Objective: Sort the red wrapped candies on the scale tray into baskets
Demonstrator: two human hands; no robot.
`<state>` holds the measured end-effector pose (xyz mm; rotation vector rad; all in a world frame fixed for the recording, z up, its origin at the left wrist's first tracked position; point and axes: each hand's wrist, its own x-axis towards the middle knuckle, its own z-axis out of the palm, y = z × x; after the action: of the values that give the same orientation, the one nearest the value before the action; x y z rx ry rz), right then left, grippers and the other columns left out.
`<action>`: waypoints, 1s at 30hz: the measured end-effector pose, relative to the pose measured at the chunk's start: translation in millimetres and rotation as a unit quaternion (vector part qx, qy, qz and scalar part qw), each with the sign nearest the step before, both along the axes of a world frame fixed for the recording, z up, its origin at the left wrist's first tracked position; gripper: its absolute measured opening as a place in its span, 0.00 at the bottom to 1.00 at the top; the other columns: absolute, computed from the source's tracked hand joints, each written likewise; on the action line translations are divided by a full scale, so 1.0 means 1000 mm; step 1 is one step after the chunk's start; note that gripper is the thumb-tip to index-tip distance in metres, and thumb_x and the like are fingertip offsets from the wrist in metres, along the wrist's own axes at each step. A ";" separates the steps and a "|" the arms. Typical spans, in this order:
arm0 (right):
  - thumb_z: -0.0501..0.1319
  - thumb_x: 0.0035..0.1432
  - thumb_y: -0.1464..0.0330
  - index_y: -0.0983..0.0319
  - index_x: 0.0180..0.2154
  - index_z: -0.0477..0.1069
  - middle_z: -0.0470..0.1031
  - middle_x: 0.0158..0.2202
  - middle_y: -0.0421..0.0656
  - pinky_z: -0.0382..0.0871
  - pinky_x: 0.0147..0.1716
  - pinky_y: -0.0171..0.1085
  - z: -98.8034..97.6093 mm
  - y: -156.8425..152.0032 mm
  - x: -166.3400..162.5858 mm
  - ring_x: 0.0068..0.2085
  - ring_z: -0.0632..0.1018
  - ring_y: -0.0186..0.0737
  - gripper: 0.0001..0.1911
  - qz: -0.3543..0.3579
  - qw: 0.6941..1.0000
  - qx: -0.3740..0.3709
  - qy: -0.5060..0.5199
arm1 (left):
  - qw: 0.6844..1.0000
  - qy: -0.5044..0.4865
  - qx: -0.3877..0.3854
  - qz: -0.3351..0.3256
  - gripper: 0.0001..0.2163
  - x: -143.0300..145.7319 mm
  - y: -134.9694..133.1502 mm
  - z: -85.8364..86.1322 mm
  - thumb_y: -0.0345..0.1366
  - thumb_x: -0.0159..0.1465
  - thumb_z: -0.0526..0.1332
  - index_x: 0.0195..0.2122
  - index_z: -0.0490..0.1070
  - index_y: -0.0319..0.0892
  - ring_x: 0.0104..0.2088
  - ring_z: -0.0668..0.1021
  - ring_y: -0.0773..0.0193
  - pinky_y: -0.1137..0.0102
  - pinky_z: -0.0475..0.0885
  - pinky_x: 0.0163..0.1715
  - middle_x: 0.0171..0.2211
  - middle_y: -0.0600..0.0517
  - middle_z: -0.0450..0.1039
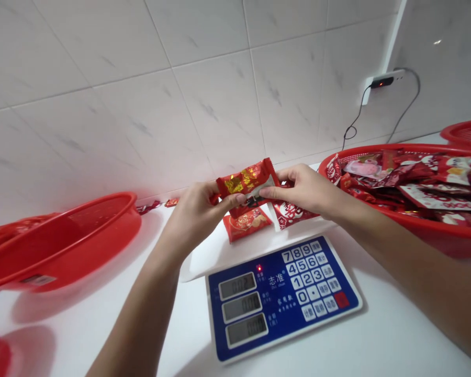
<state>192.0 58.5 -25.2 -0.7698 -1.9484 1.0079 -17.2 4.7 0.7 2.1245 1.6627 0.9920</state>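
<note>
Both my hands hold a red snack packet with gold print above a weighing scale. My left hand pinches its left end, thumb on the front. My right hand pinches its right end and also grips another red and white packet beneath. A further red packet lies on the scale's white platform. The scale's blue keypad panel faces me with three displays.
A red basket full of several red snack packets sits at the right, another red basket rim behind it. An empty red basket leans at the left. A wall socket with plug and cable is on the tiled wall.
</note>
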 end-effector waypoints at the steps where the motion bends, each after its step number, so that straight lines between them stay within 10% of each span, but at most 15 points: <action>1: 0.68 0.56 0.61 0.63 0.40 0.82 0.82 0.38 0.45 0.72 0.39 0.37 0.000 0.000 0.000 0.38 0.81 0.41 0.13 0.009 1.000 -0.011 0.008 | 1.000 0.002 0.009 0.014 0.15 0.001 0.001 -0.001 0.49 0.59 0.64 0.32 0.79 0.41 0.32 0.80 0.55 0.67 0.68 0.28 0.31 0.49 0.82; 9: 0.69 0.54 0.72 0.64 0.41 0.79 0.78 0.32 0.45 0.71 0.28 0.34 0.008 0.002 0.006 0.29 0.78 0.36 0.11 -0.095 0.987 -0.109 0.062 | 0.998 -0.045 -0.033 0.023 0.20 -0.014 0.007 -0.001 0.52 0.55 0.67 0.41 0.78 0.42 0.37 0.80 0.53 0.65 0.71 0.33 0.37 0.46 0.82; 15: 0.64 0.53 0.79 0.63 0.41 0.76 0.75 0.33 0.42 0.68 0.21 0.30 0.015 0.003 0.012 0.24 0.74 0.30 0.13 -0.133 0.974 -0.153 0.097 | 0.980 0.058 0.087 0.169 0.22 -0.018 0.001 0.004 0.51 0.57 0.67 0.48 0.76 0.43 0.32 0.77 0.58 0.67 0.67 0.29 0.33 0.49 0.76; 30: 0.63 0.53 0.80 0.61 0.43 0.76 0.77 0.37 0.44 0.70 0.25 0.34 0.015 0.001 0.013 0.28 0.75 0.34 0.15 -0.103 0.983 -0.112 0.104 | 0.987 0.046 0.117 0.099 0.13 -0.009 -0.008 0.006 0.49 0.61 0.64 0.42 0.77 0.47 0.25 0.71 0.66 0.71 0.63 0.23 0.30 0.54 0.74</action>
<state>205.2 59.9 -10.4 -0.9311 -1.5607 1.1442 -25.9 -3.0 6.8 2.2116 1.9179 1.2190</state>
